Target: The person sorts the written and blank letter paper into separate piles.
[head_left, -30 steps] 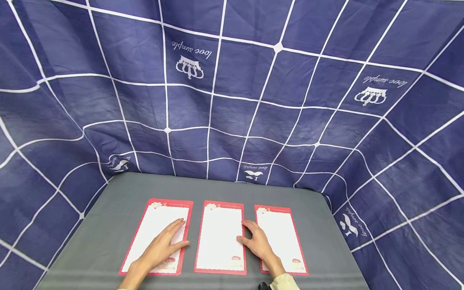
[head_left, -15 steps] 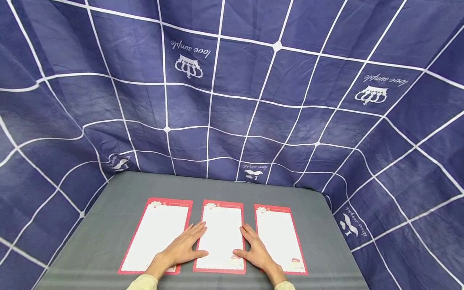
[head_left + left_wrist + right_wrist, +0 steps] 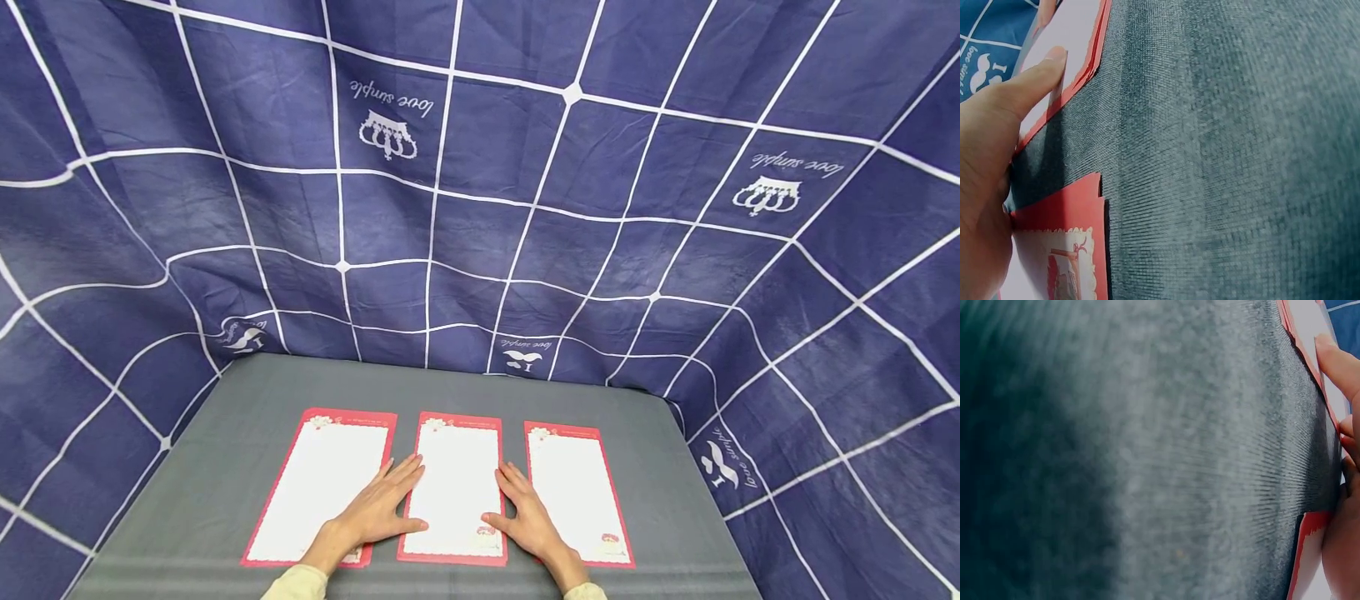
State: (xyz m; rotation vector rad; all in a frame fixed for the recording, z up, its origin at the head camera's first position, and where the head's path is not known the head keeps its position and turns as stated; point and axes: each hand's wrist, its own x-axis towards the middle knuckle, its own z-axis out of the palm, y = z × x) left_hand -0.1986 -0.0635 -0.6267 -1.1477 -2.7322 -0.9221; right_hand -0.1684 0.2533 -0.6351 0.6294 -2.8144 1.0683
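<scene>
Across the gray tabletop (image 3: pixel 172 525), with 12 o'clock pointing away from the person, the middle stack (image 3: pixel 453 492) of red-bordered paper lies flat between the two hands. A second ago the left hand (image 3: pixel 375 510) was over the left stack (image 3: pixel 322 483); now it sits at the middle stack's 9 o'clock edge, opposite the right hand (image 3: pixel 531 518) at 3 o'clock. That brackets the middle stack from both sides, so it seems to be the one being worked on. Each hand has its fingers extended, thumb spread away from them and laid over the paper's face, fingertips at the edge; neither is clenched, and how hard they press cannot be told. In the left wrist view, several red layers show along the middle stack's near edge, slightly out of line. At 9 o'clock, the left stack's near inner corner is partly hidden under the left hand; at 3 o'clock, the right stack (image 3: pixel 576 492) has its inner edge partly covered by the right hand. These close neighbors look like the main obstruction to sideways movement. Beyond, at 12 o'clock, hangs a blue grid-patterned cloth (image 3: pixel 480 242).
</scene>
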